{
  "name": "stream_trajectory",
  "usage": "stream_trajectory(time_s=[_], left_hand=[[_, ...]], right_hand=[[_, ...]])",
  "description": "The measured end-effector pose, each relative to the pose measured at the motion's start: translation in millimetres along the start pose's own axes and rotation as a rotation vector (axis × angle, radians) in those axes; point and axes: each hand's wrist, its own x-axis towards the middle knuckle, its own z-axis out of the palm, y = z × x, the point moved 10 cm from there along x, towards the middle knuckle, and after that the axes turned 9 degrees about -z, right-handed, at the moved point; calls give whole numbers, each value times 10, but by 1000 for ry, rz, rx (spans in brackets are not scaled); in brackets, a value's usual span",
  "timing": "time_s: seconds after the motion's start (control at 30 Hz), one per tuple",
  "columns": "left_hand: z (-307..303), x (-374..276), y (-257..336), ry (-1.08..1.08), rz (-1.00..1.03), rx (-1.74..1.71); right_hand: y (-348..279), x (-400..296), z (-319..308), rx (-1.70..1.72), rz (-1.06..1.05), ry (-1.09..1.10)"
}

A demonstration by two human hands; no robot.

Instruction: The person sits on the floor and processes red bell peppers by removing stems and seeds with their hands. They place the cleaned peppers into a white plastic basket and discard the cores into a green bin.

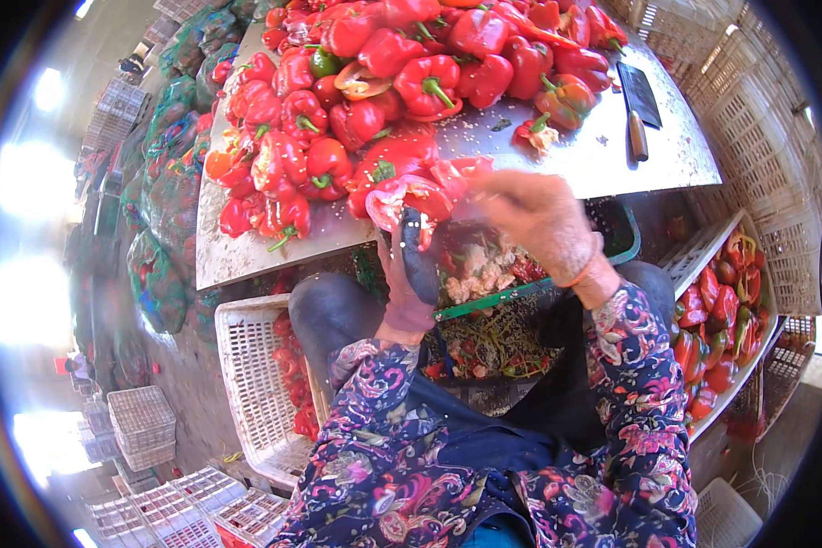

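Note:
My left hand (411,274), in a glove with a dark thumb, holds an opened red bell pepper (401,198) at the table's near edge, its pale inside showing. To its right is my right hand (531,212), blurred, with fingers bent toward the pepper; whether it grips anything is unclear. A large heap of red bell peppers (390,55) lies on the metal table (630,168). A pepper stem with its seed core (540,135) lies on the tabletop. At the table's right, a cleaver (637,109) with a wooden handle rests flat.
Below my hands stands a green-rimmed crate (493,299) holding pepper cores. A white crate (246,370) with red pieces is at my left; another crate (746,390) of peppers is at my right. Net sacks (154,281) line the left, and stacked crates (746,89) the right.

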Motion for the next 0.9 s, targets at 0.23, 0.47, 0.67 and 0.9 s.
stream_trajectory(time_s=[0.23,0.47,0.67,0.9], left_hand=[[314,-96,332,-117,-181,-102],[255,-145,121,-161,-307,-152],[583,-180,277,-435,-479,-602],[295,-76,479,-193,174,469]], right_hand=[[141,-83,741,379,264,-420],[297,-211,829,535,446,-477],[106,-427,828,807,499,-509],[45,-153,57,-582,23,-315]])
